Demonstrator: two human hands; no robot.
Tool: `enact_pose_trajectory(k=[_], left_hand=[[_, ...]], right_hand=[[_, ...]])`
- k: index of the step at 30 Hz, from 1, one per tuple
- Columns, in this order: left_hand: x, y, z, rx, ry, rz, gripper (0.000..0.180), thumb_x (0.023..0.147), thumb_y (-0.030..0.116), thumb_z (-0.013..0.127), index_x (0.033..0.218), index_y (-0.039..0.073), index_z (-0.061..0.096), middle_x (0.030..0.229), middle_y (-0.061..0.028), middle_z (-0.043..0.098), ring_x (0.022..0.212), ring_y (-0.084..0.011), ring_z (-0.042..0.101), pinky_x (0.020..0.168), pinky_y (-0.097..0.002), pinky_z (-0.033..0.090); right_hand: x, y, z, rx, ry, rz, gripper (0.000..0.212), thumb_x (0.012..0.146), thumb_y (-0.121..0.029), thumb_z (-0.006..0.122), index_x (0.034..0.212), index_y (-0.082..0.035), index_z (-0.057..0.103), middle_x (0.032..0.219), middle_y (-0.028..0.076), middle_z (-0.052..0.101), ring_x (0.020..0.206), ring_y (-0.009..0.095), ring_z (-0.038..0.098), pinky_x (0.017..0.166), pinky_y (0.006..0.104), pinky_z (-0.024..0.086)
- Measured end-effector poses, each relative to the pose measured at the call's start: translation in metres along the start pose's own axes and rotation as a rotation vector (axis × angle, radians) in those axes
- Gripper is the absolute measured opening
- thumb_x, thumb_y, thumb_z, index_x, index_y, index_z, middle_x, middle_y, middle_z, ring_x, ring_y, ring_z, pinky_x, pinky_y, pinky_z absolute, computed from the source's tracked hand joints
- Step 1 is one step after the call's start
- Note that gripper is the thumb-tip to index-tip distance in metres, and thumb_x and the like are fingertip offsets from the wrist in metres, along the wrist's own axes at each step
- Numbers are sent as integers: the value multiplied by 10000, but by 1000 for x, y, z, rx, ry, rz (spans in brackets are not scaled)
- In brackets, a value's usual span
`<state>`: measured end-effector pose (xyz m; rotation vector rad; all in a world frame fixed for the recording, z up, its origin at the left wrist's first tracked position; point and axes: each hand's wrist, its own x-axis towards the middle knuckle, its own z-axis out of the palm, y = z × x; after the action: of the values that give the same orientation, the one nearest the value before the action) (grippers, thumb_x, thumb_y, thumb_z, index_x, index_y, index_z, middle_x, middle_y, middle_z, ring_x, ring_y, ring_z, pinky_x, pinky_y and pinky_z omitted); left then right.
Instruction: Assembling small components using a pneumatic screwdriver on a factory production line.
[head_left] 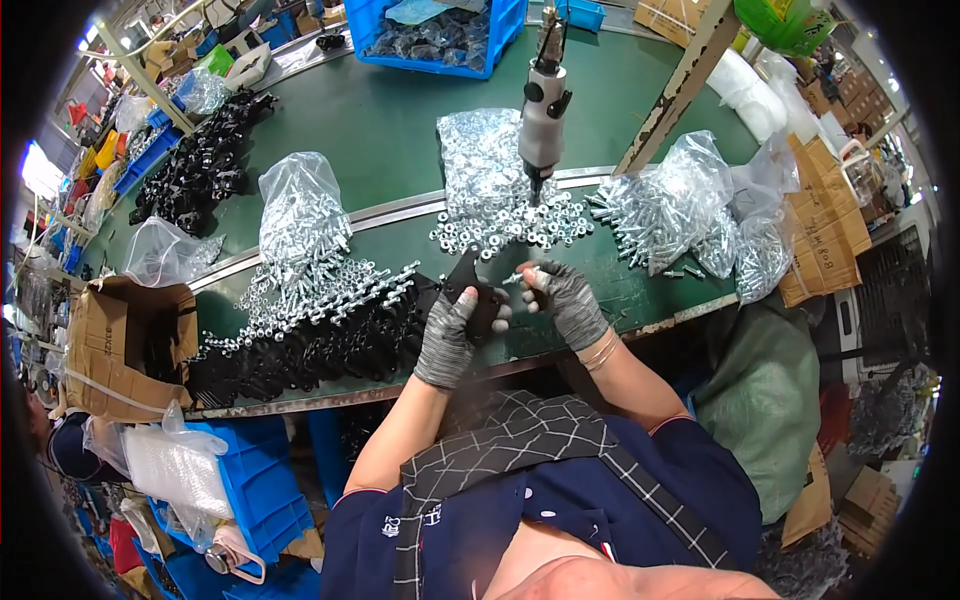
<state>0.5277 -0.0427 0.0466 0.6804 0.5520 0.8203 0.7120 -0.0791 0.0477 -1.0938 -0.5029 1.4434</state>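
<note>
My left hand [447, 338], in a grey knit glove with bare fingertips, grips a flat black bracket [466, 272] at the front of the green workbench. My right hand [568, 303], gloved the same way, pinches a small silver bolt [513, 279] just right of the bracket. Beyond both hands lies a loose pile of silver flanged nuts [470, 234], spilling from a clear bag [475, 145]. Over that pile hangs a white powered screwdriver [541, 130], tip down. Left of my left hand, several black brackets [330, 358] stand in a row, with silver hardware [345, 310] along them.
Bags of silver bolts [665, 205] lie at the right, beside a cardboard sheet [822, 220]. Another hardware bag [300, 205] stands left. An open carton [110, 350] sits at the left corner. Black parts [195, 165] and a blue bin [425, 60] lie farther back. A metal post [680, 85] rises right.
</note>
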Motion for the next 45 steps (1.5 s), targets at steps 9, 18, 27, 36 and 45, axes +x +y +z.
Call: enact_pose_trajectory(k=[9, 18, 27, 36, 45], left_hand=[[-4, -5, -9, 106, 30, -8, 459, 851, 500, 563, 914, 45, 569, 694, -61, 611, 447, -110, 500, 367, -198, 344], [-4, -31, -46, -62, -94, -189, 443, 867, 481, 549, 961, 48, 558, 702, -59, 603, 476, -103, 513, 355, -185, 343], [-18, -30, -24, -518, -38, -216, 385, 919, 399, 498, 1123, 74, 528, 835, -72, 617, 474, -97, 511, 367, -183, 383], [-24, -32, -14, -621, -143, -158, 433, 915, 383, 514, 1214, 71, 489, 988, -78, 589, 711, -122, 559, 499, -171, 449], [-32, -36, -8, -770, -10, -194, 427, 910, 348, 543, 1233, 75, 487, 1055, -71, 554, 764, -124, 540, 537, -173, 442]], right_hand=[[-7, 8, 4, 302, -222, 174, 160, 874, -128, 584, 990, -19, 606, 758, 33, 600, 619, 114, 566, 530, 206, 465], [-29, 3, 26, 77, -260, 274, 167, 852, -162, 627, 943, -23, 627, 713, -2, 603, 591, 67, 536, 536, 195, 439], [-39, -14, 38, -410, -233, 58, 144, 847, -186, 630, 784, -57, 629, 638, -25, 572, 555, 39, 496, 495, 201, 395], [-31, 23, 31, -846, -101, -906, 134, 813, -149, 653, 775, -30, 605, 674, 73, 610, 587, 146, 571, 551, 290, 466], [-36, 16, 38, -787, -176, -975, 113, 805, -128, 674, 852, -49, 608, 750, 89, 647, 621, 230, 621, 563, 305, 480]])
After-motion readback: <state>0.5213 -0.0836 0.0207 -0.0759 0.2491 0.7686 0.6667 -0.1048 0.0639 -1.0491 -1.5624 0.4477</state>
